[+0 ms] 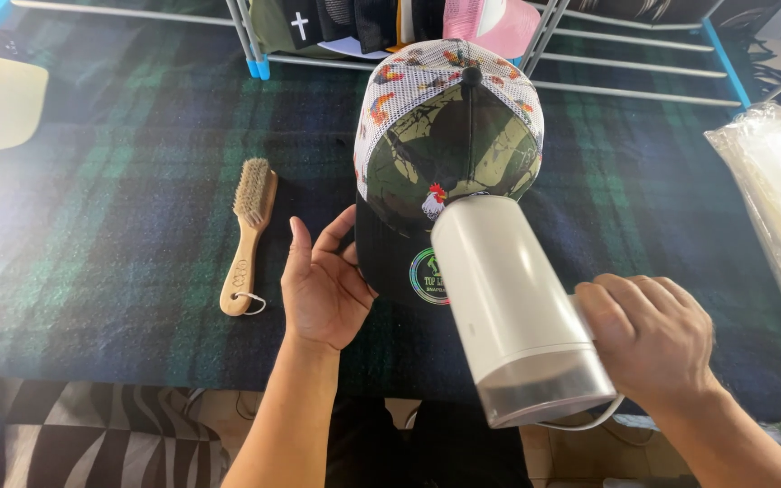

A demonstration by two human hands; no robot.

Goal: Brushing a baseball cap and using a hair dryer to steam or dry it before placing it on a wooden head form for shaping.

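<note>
Camouflage-fronted trucker cap with white mesh back and black brim point(449, 149) sits at the middle of the dark green-and-blue plaid blanket point(119, 208), brim toward the person. The left hand point(323, 285), at nine o'clock of the brim, pinches its edge between thumb and spread fingers, seemingly to keep the cap from sliding. The right hand point(653, 339) is wrapped tight around the handle of a white cylindrical hair dryer point(512, 307), nozzle aimed at the front panel. A wooden bristle brush point(248, 233) lies idle at nine o'clock of the cap.
</note>
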